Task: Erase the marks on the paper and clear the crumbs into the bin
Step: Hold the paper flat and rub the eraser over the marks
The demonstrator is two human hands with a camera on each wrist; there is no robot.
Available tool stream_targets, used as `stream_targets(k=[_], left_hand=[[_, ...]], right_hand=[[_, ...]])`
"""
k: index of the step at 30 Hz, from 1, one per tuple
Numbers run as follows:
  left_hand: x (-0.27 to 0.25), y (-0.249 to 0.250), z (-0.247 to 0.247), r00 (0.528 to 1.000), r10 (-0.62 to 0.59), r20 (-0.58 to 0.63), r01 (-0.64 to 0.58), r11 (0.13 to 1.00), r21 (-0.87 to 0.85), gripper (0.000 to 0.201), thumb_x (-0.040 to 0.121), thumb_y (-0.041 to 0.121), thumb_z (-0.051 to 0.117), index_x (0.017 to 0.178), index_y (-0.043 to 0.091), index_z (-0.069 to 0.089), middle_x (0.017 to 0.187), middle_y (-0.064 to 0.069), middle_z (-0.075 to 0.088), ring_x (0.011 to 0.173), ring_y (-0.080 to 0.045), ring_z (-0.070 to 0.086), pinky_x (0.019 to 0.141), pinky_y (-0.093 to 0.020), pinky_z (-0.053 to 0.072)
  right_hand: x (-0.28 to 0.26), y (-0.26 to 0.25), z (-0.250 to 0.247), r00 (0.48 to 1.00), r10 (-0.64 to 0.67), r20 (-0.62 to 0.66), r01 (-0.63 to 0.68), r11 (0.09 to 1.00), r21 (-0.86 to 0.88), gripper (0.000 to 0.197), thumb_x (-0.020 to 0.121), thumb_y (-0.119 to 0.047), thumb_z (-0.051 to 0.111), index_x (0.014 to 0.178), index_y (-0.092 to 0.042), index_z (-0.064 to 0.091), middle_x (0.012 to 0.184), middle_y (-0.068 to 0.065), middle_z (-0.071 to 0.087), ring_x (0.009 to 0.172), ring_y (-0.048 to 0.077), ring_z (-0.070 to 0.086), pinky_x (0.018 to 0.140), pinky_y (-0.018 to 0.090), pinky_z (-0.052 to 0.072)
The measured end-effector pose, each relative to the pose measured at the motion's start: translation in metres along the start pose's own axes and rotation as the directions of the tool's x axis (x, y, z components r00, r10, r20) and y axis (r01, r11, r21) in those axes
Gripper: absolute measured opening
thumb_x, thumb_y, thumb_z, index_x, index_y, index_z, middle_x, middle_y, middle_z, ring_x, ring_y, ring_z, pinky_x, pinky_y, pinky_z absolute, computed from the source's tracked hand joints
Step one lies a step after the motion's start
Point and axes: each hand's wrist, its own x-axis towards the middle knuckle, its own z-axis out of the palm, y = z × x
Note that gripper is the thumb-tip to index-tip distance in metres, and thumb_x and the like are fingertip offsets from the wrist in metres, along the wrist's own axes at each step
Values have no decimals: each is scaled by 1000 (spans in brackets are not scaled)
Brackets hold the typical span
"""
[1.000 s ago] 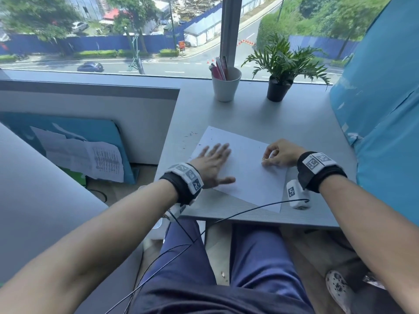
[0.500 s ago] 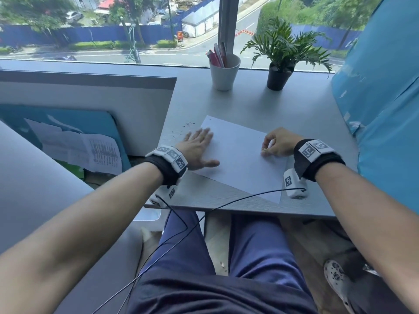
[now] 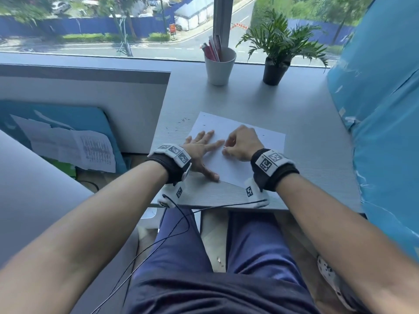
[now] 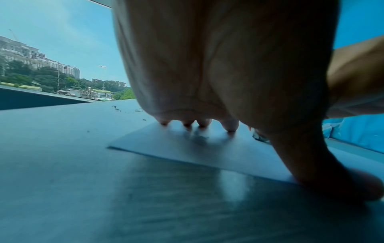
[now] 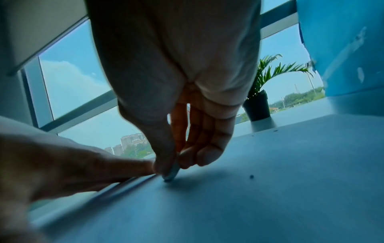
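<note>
A white sheet of paper [image 3: 247, 141] lies on the grey desk [image 3: 306, 114]. My left hand [image 3: 201, 148] lies flat on the paper's left part with fingers spread, fingertips [image 4: 188, 123] pressing the paper [image 4: 187, 148]. My right hand [image 3: 240, 143] is just right of it, fingers curled, pinching a small eraser [image 5: 171, 175] whose tip touches the paper [image 5: 249, 189]. Dark crumbs [image 3: 181, 123] lie scattered on the desk left of the paper's far corner; a few crumbs [image 4: 117, 108] show in the left wrist view. No bin is in view.
A white cup of pens [image 3: 220, 64] and a potted plant [image 3: 275, 53] stand at the desk's far edge by the window. A blue covered panel [image 3: 381, 105] rises on the right. A grey partition [image 3: 90, 105] borders the desk's left side.
My right hand with the eraser has moved left across the paper until it is next to my left hand. My left hand shifted left, then stayed flat on the sheet.
</note>
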Motion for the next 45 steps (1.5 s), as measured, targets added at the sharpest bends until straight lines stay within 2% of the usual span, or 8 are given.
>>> stream_targets(k=[5, 14, 18, 22, 27, 30, 35, 45], left_hand=[[3, 0, 0, 1000, 1, 18, -2, 1000, 21, 135, 56, 78, 74, 152, 43, -14, 159, 1, -32, 145, -22, -30, 117, -48, -18], [3, -1, 0, 999, -8, 37, 7, 1000, 26, 136, 55, 78, 75, 152, 46, -15, 158, 1, -34, 145, -23, -31, 117, -53, -16], [0, 1, -2, 999, -4, 33, 4, 1000, -1, 133, 56, 76, 76, 153, 46, -11, 158, 2, -33, 145, -22, -31, 115, -48, -19], [1, 0, -2, 999, -9, 44, 8, 1000, 24, 140, 47, 83, 71, 151, 46, -15, 158, 2, -34, 145, -22, -31, 118, -52, -16], [2, 0, -1, 999, -12, 40, 11, 1000, 20, 135, 55, 77, 76, 152, 46, -13, 159, 1, -33, 145, -24, -31, 117, -54, -16], [3, 0, -2, 999, -13, 43, 12, 999, 36, 136, 55, 78, 75, 151, 46, -15, 158, 1, -34, 144, -24, -32, 117, -54, -16], [1, 1, -3, 998, -27, 52, 26, 999, 23, 136, 54, 77, 77, 151, 49, -14, 158, 4, -34, 145, -22, -32, 117, -53, -16], [2, 9, -9, 992, -78, 96, 72, 995, 70, 140, 50, 78, 78, 149, 50, -18, 157, 2, -37, 145, -24, -31, 115, -59, -12]], right_hand=[[-23, -16, 12, 968, -155, 196, 162, 987, -22, 4, 75, -19, 78, 75, -14, 78, 78, 0, 74, 73, 11, 66, 68, 21, 51], [-30, -17, 17, 965, -163, 206, 172, 985, -27, 10, 78, -22, 75, 78, -12, 78, 86, 4, 71, 76, 14, 64, 69, 23, 49], [-8, -3, -1, 1000, -19, 7, 19, 1000, 22, 12, 76, -22, 78, 79, -11, 78, 81, 1, 72, 76, 12, 64, 70, 19, 47], [-33, -16, 9, 959, -170, 227, 178, 984, -12, 8, 76, -19, 79, 78, -12, 79, 75, -3, 71, 67, 8, 62, 64, 17, 48], [-15, 0, -6, 997, -13, 74, 8, 998, 62, 18, 72, -26, 83, 85, -15, 80, 78, -2, 73, 72, 5, 64, 66, 12, 44], [-29, -9, 2, 966, -121, 230, 122, 993, 12, 14, 73, -24, 83, 83, -16, 79, 64, -13, 63, 61, -4, 56, 54, 3, 38], [-14, 1, -9, 999, -14, 44, 13, 999, 34, 16, 71, -25, 82, 83, -14, 80, 76, -1, 73, 70, 6, 61, 67, 17, 47], [-33, -7, 3, 977, -151, 154, 157, 987, -31, 9, 73, -24, 79, 78, -17, 79, 64, -10, 62, 62, 0, 55, 65, 18, 47]])
